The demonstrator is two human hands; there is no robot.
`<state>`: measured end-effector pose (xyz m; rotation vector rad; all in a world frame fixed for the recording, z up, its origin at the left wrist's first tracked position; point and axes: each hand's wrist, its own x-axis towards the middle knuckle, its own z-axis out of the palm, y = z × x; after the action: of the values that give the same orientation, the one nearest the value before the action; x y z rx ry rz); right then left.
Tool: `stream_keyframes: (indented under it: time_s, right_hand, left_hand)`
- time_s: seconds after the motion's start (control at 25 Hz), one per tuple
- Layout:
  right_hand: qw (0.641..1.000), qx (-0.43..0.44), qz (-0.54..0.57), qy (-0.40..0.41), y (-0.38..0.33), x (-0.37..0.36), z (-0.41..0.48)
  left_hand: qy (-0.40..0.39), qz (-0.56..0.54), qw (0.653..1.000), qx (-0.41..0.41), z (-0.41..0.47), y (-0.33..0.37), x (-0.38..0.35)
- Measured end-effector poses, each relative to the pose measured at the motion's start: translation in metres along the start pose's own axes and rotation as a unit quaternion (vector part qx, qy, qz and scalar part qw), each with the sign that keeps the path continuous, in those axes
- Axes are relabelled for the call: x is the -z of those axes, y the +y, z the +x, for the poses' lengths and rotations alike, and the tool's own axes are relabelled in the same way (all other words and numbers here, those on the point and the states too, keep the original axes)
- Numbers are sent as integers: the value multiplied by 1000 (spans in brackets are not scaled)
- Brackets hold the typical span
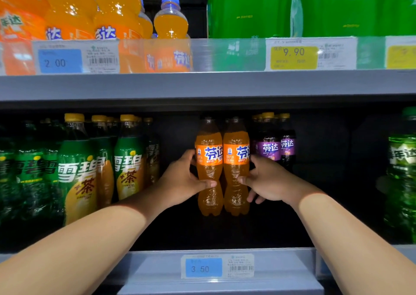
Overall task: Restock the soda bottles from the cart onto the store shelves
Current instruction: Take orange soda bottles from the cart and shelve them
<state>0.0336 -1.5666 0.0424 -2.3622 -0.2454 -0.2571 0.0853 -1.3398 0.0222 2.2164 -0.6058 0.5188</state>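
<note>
While I have both hands inside the lower shelf [157, 270], each one is wrapped around 1 bottle: my left hand [180, 180] grips the left orange soda bottle [209, 152], my right hand [267, 180] grips the right orange soda bottle [236, 152]. The 2 stand upright and side by side, touching, in the dark gap between the green tea sodas [78, 175] and the purple sodas [271, 148]. I cannot tell whether their bases are down on the shelf yet.

Full to the neck, they should be fairly heavy for their size. The plastic is smooth and gives a little, so I judge the narrow waist just under the label the safest hold, which is where my fingers sit.

Count: 2 orange bottles in hand, 2 purple labels facing front with more caps behind, and green bottles packed too deep to count. The cart is out of view.
</note>
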Motion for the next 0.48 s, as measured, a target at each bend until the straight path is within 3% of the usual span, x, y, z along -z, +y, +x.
stream_keyframes:
  time_s: [0.28, 0.48]
  right_hand:
    - [998, -1, -21, 56, 2, 1, 1]
    - [999, -5, -23, 43, 1, 0, 2]
  left_hand:
    - [28, 26, 999, -6, -2, 2, -4]
    - [30, 30, 999, -1, -1, 3, -4]
